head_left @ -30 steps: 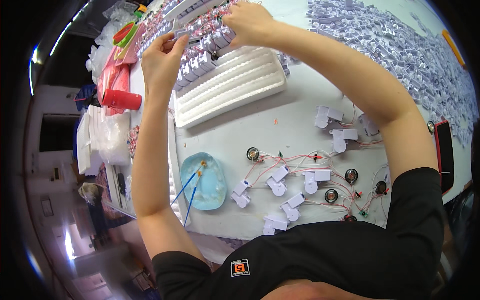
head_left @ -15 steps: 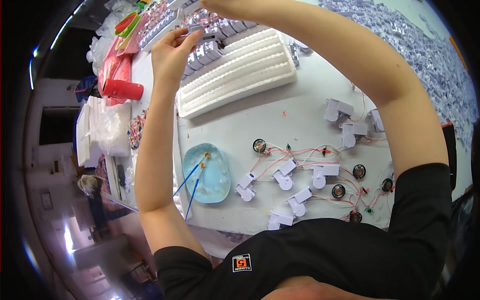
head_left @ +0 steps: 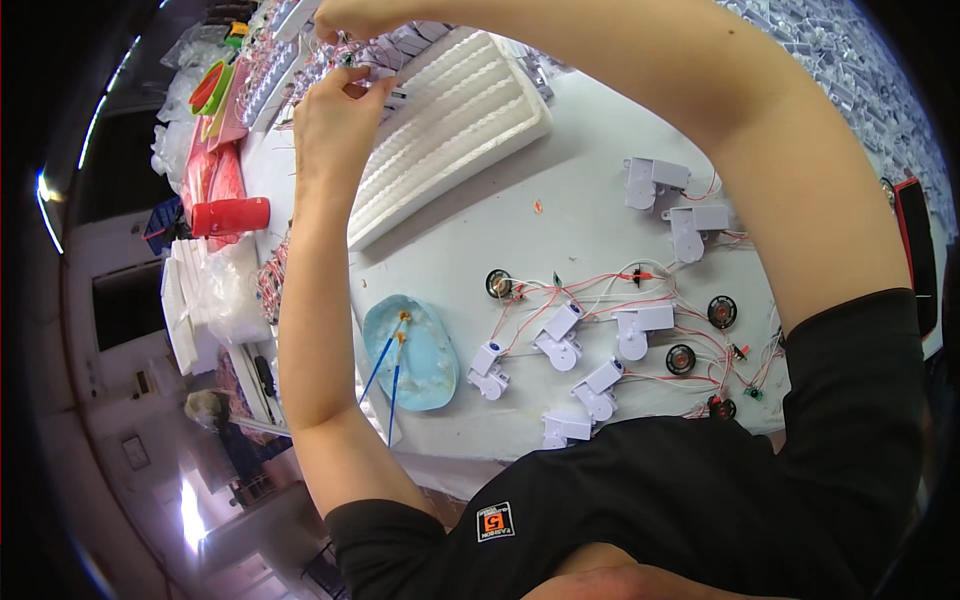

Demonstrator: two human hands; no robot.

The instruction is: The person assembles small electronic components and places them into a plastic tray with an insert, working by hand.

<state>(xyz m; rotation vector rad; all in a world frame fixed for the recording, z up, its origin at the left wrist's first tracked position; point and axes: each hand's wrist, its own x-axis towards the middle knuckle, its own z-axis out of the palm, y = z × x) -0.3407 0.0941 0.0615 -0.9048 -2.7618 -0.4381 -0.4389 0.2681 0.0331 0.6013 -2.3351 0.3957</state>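
Left hand: at the far left of the bench [head_left: 470, 235], the left hand [head_left: 335, 122] has thumb and fingers pinched on a pale plastic housing [head_left: 397, 97], mostly hidden by the grip.
Right hand: just beyond the left one, the right hand [head_left: 355, 16] is bent at the wrist with fingers curled near wiring; the view's edge cuts it, so I cannot tell whether it grips anything.
Foam tray: right of the left hand, a ridged white foam tray [head_left: 455, 130] lies at a slant, with a row of housings [head_left: 415, 42] along its far side.
Dish: nearer, beside the left forearm, a light-blue dish [head_left: 433, 375] holds the brown-stained tips of two blue-handled brushes [head_left: 377, 371].
Wired units: at the near right, several white motor-like casings [head_left: 645, 330] lie among red and white wires [head_left: 610, 283], with round black speakers [head_left: 722, 311] and a small green circuit board [head_left: 754, 393].
Loose parts: a broad heap of pale plastic pieces [head_left: 835, 70] covers the far right.
Far left: a red cylindrical container [head_left: 231, 217] lies in front of red plastic sheeting [head_left: 213, 175], with clear plastic bags [head_left: 235, 295] nearer.
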